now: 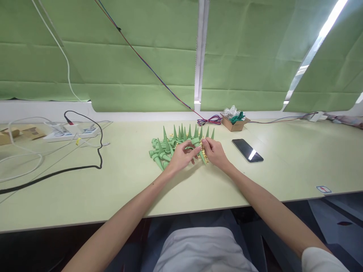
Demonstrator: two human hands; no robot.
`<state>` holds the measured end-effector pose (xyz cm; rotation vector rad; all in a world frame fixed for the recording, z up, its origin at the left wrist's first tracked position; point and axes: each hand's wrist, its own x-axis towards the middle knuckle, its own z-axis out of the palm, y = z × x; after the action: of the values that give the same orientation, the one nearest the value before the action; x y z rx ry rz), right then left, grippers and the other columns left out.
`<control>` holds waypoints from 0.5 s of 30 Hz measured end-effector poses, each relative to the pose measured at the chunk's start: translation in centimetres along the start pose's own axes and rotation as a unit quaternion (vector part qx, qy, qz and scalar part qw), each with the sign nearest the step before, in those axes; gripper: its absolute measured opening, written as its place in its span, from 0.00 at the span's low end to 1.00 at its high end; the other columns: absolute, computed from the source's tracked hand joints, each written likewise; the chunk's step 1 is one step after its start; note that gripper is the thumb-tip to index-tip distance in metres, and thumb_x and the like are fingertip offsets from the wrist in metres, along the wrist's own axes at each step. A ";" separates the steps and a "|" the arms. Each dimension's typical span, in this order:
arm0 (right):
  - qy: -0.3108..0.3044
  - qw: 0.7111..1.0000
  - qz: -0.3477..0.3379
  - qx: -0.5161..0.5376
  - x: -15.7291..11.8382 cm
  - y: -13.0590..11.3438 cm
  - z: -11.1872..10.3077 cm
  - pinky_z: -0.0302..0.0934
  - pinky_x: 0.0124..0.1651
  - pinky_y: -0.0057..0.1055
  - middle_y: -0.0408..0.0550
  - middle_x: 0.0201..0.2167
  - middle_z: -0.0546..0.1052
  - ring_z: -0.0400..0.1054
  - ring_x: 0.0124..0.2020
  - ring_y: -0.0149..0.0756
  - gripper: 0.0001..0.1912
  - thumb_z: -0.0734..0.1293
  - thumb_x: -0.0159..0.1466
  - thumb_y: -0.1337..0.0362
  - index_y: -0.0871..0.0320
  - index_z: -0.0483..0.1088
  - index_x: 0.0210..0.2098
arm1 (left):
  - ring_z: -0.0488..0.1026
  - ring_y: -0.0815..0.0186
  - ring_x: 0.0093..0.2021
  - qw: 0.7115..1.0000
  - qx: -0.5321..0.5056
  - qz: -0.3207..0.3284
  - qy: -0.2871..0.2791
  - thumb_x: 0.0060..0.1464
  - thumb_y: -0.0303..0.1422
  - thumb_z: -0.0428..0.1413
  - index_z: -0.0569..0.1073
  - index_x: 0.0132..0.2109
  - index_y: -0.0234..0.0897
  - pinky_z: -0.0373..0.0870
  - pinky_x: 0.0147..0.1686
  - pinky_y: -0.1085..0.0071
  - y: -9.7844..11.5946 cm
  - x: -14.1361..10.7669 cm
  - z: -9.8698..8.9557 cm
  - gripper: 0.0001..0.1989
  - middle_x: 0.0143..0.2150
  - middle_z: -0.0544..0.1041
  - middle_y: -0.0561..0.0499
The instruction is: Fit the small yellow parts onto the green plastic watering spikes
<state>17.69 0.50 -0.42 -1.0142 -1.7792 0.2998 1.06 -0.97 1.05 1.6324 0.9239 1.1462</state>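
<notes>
My left hand [181, 155] grips a green plastic spike [202, 156], its wide collar up and its pointed tip slanting down to the right. My right hand [214, 152] is closed in a pinch beside the collar; whatever lies between its fingertips is too small to make out. To the left of and behind my hands lie several similar green cone-shaped spikes [156, 157], some on their sides. Others stand point up in a row [181, 133] at the back. Small yellow parts [206, 160] are scattered under and between my hands, partly hidden by them.
A black phone [247, 150] lies right of my hands. Behind it stands a small cardboard box [235, 124] with clear plastic and green material, near a coiled red-blue wire [210, 120]. At the left are a power strip [72, 133] and a black cable [100, 151].
</notes>
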 end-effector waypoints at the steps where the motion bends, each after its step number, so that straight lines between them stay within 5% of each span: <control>1: 0.001 1.000 0.000 0.001 0.0 0.0 0.0 0.48 0.27 0.29 0.40 0.19 0.59 0.53 0.21 0.30 0.24 0.52 0.71 0.47 0.54 0.53 0.24 | 0.73 0.67 0.26 0.999 0.028 0.020 0.019 0.51 0.46 0.62 0.71 0.44 0.35 0.70 0.20 0.72 -0.1 0.0 0.0 0.21 0.36 0.74 0.48; 8: 0.006 1.000 0.000 0.011 0.0 -0.1 0.2 0.47 0.27 0.30 0.39 0.18 0.56 0.51 0.21 0.30 0.24 0.51 0.71 0.47 0.54 0.52 0.23 | 0.72 0.70 0.32 0.973 0.149 0.163 0.063 0.57 0.37 0.58 0.74 0.46 0.38 0.69 0.24 0.75 -0.4 -0.2 0.2 0.11 0.45 0.72 0.47; 15: 0.009 0.999 0.007 0.034 0.0 -0.5 0.3 0.49 0.28 0.30 0.40 0.19 0.60 0.54 0.22 0.30 0.23 0.53 0.71 0.49 0.55 0.53 0.24 | 0.71 0.70 0.31 0.970 0.171 0.146 0.090 0.57 0.38 0.57 0.71 0.47 0.39 0.69 0.25 0.75 -0.4 -0.1 0.3 0.12 0.45 0.72 0.48</control>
<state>17.14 0.27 -0.27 -0.9784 -1.7346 0.3562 1.29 -1.06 0.58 2.0196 1.0675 1.4128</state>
